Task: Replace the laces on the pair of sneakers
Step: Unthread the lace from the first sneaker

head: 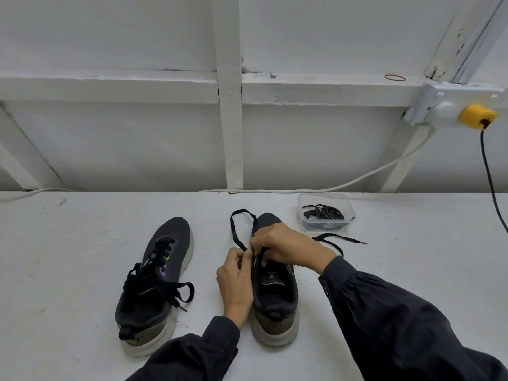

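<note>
A white upright post (231, 119) runs down the white panelled wall (110, 147) to the back edge of a pale, scuffed tabletop (68, 243). A white rail (110, 86) crosses the post. On the rail right of the post lies a red rubber band (395, 77); farther right sits a socket box (439, 100) with a yellow plug (478, 116) and a hanging black cord (492, 182). A white cable (357, 180) sags from there to the foot of the post. A slanted brace (27, 158) stands far left of the post
</note>
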{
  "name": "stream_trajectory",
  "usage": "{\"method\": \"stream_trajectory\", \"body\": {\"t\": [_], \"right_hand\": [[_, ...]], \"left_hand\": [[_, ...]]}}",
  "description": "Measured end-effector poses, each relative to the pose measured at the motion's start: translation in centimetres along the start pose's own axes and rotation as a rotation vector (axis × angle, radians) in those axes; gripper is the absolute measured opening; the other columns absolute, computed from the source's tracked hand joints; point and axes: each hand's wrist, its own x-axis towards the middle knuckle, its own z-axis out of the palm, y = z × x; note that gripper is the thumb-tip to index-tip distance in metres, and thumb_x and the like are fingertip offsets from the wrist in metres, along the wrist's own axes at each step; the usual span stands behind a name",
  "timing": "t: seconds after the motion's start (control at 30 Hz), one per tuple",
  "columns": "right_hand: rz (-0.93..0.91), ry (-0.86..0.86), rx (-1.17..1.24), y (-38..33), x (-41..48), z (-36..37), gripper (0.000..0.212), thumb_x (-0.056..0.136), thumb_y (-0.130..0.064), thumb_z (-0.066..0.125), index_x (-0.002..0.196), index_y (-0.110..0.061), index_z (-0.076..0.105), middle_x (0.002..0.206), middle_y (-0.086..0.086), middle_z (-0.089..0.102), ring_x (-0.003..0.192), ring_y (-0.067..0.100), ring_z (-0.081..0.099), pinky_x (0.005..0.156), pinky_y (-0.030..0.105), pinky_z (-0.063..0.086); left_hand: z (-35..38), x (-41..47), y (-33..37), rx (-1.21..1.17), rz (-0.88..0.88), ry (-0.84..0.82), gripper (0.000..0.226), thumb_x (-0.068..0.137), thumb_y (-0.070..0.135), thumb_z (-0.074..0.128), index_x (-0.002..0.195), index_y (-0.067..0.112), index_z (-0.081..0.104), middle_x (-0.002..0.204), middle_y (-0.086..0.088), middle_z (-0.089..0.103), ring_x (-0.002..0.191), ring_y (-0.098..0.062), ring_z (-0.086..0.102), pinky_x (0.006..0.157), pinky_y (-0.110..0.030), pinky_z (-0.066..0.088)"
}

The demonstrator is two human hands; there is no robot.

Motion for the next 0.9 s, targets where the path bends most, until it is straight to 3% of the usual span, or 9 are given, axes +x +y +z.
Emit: {"method": "stream_trajectory", "body": {"t": [0.17, 0.4, 0.5, 0.57, 0.63, 0.7, 0.8, 0.9], "right_hand": [[-0.043, 0.075, -0.032, 0.4, -0.6, 0.4, 0.013, 0.071, 0.013, 0.058, 0.071, 0.0, 0.062, 0.072, 0.01, 0.063, 0.071, 0.028, 0.059, 0.063, 0.041, 0.047], [0.094, 0.046, 0.17, 0.6, -0.8, -0.6, 0.019, 0.07, 0.006, 0.071, 0.083, -0.007, 0.068, 0.08, -0.003, 0.067, 0.071, 0.009, 0.056, 0.066, 0.023, 0.046], [0.227, 0.194, 0.397, 1.6, -1.8, -1.7, 0.023, 0.07, 0.011, 0.072, 0.086, -0.006, 0.071, 0.082, -0.004, 0.07, 0.077, 0.011, 0.066, 0.071, 0.018, 0.052], [0.301, 0.357, 0.41, 2.2, -2.6, -2.2, 0.023, 0.073, 0.013, 0.069, 0.085, -0.006, 0.072, 0.084, -0.001, 0.072, 0.08, 0.009, 0.067, 0.072, 0.021, 0.054], [0.371, 0.411, 0.37, 2.7, -3.3, -2.5, 0.019, 0.075, 0.007, 0.072, 0.082, -0.011, 0.073, 0.081, -0.009, 0.071, 0.078, 0.005, 0.065, 0.07, 0.019, 0.052], [0.441, 0.301, 0.35, 3.0, -4.1, -2.4, 0.018, 0.076, -0.001, 0.076, 0.076, -0.018, 0.073, 0.072, -0.015, 0.068, 0.07, 0.006, 0.064, 0.065, 0.018, 0.049], [0.525, 0.059, 0.418, 2.7, -4.9, -1.0, 0.016, 0.079, -0.004, 0.074, 0.074, -0.019, 0.073, 0.064, -0.008, 0.068, 0.061, 0.012, 0.064, 0.055, 0.026, 0.054], [0.565, 0.093, 0.411, 2.2, -5.0, 0.6, 0.005, 0.084, -0.014, 0.071, 0.08, -0.014, 0.074, 0.064, -0.006, 0.068, 0.059, 0.012, 0.064, 0.055, 0.029, 0.055]], "left_hand": [[-0.4, 0.6, 0.3, -0.258, -0.092, 0.102, 0.02, 0.104, 0.014, 0.035, 0.087, 0.009, 0.045, 0.058, -0.005, 0.067, 0.05, -0.019, 0.064, 0.052, -0.022, 0.051], [-0.3, 0.6, 0.1, -0.295, -0.203, 0.03, 0.021, 0.1, 0.025, 0.052, 0.083, 0.012, 0.054, 0.064, -0.005, 0.07, 0.053, -0.013, 0.061, 0.062, -0.027, 0.054], [-0.7, 0.9, 0.3, -0.39, -0.334, 0.016, 0.031, 0.097, 0.029, 0.057, 0.076, 0.007, 0.056, 0.063, -0.009, 0.067, 0.05, -0.013, 0.06, 0.061, -0.027, 0.054], [-1.0, 0.8, 0.4, -0.417, -0.364, 0.002, 0.035, 0.097, 0.03, 0.057, 0.073, 0.005, 0.056, 0.065, -0.01, 0.066, 0.055, -0.014, 0.06, 0.061, -0.027, 0.054], [-1.2, 0.5, 0.6, -0.383, -0.331, -0.026, 0.035, 0.097, 0.031, 0.057, 0.074, 0.005, 0.06, 0.07, -0.005, 0.067, 0.065, -0.015, 0.062, 0.067, -0.031, 0.055], [-1.3, 0.0, 0.8, -0.336, -0.262, -0.065, 0.028, 0.095, 0.032, 0.059, 0.079, 0.011, 0.065, 0.076, 0.005, 0.069, 0.075, -0.012, 0.063, 0.074, -0.029, 0.053], [-1.1, -0.9, 1.2, -0.32, -0.147, -0.176, 0.007, 0.091, 0.029, 0.065, 0.092, 0.023, 0.069, 0.092, 0.012, 0.071, 0.09, -0.008, 0.065, 0.077, -0.018, 0.05], [-0.7, -1.5, 1.2, -0.248, -0.07, -0.31, 0.024, 0.09, 0.026, 0.067, 0.115, 0.027, 0.065, 0.115, 0.014, 0.067, 0.11, -0.004, 0.061, 0.092, -0.021, 0.049]]}}
